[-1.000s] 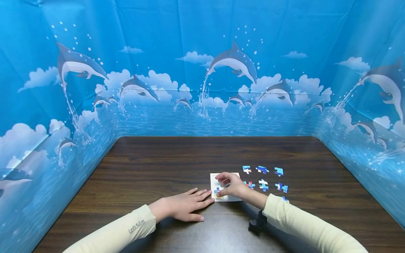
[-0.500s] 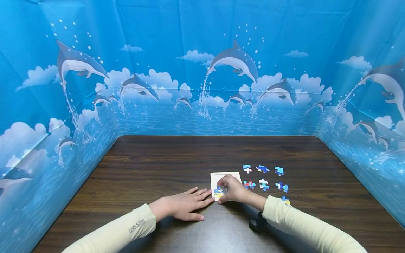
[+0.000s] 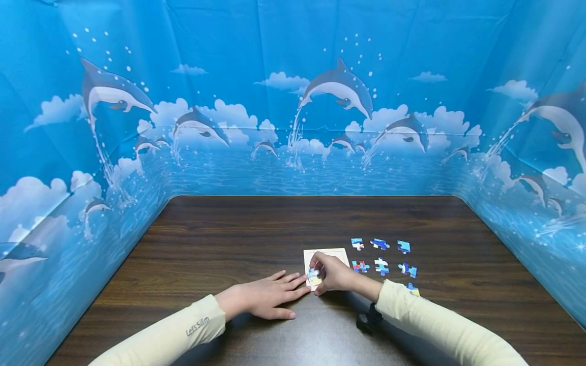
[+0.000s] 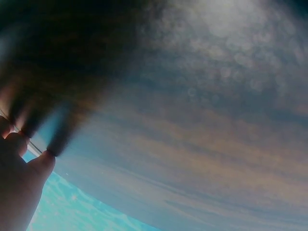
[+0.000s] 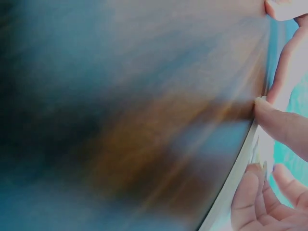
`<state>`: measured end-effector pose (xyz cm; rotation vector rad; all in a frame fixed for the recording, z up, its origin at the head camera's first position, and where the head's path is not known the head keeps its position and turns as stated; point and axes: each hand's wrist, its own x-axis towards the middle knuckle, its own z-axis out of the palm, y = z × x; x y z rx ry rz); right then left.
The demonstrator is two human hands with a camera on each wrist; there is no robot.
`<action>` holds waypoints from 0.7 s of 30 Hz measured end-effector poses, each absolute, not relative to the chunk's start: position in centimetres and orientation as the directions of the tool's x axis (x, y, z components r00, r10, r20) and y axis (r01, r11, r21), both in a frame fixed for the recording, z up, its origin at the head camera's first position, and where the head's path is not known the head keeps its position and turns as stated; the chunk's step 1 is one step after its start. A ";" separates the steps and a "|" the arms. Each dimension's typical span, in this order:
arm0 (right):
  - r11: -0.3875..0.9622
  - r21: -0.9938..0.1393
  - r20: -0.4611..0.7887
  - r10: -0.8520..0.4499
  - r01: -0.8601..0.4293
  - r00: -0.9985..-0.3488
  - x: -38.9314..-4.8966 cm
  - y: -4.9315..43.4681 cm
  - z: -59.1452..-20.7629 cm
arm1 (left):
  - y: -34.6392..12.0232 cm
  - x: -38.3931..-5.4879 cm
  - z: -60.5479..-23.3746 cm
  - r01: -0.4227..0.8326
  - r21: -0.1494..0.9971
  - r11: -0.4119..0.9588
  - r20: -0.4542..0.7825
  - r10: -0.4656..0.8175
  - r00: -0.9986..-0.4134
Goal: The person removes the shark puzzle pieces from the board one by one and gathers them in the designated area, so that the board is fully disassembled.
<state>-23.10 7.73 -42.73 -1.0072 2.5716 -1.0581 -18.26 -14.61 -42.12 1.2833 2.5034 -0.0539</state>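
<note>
A small puzzle piece (image 3: 314, 277), light blue and pale yellow, is at the lower left of a white puzzle tray (image 3: 326, 250). My right hand (image 3: 339, 273) pinches it between the thumb below and a curled finger above. That hand covers most of the tray's inside. Flat on the table lies my left hand (image 3: 272, 298), fingers straight and spread, fingertips right at the tray's left edge. In the right wrist view the right thumb (image 5: 276, 120) and fingers show close over the tray rim. Only the left fingertips and the thumb side show in the left wrist view.
Right of the tray, several loose puzzle pieces lie spaced out in rows, among them a red and blue one (image 3: 360, 267) and a yellow and blue one (image 3: 413, 290) partly behind the right sleeve. A blue dolphin-print curtain (image 3: 274, 101) surrounds the dark wooden table (image 3: 220, 229).
The right hand has come down and slightly left, its fingers closing in at the tray's lower left corner around the piece there. The left hand has stayed in place.
</note>
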 end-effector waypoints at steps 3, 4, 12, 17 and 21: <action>0.519 -0.678 0.070 -0.660 -0.521 -0.748 -23.2 7.7 -42.6 | -14.6 -18.3 -42.0 0.798 0.107 0.593 -0.303 0.784 -0.541; 0.518 -0.675 0.070 -0.663 -0.525 -0.745 -23.3 7.6 -42.6 | -14.6 -18.3 -42.0 0.797 0.109 0.594 -0.304 0.784 -0.542; 0.551 -0.644 0.049 -0.661 -0.530 -0.748 -23.6 7.6 -42.6 | -14.6 -18.3 -42.2 0.800 0.103 0.592 -0.296 0.786 -0.543; 0.488 -0.739 0.024 -0.670 -0.464 -0.742 -24.0 8.2 -42.6 | -14.4 -18.2 -42.1 0.801 0.102 0.590 -0.297 0.787 -0.541; 0.376 -0.871 -0.042 -0.700 -0.317 -0.713 -24.2 8.7 -42.6 | -14.4 -18.3 -42.0 0.792 0.110 0.601 -0.306 0.779 -0.548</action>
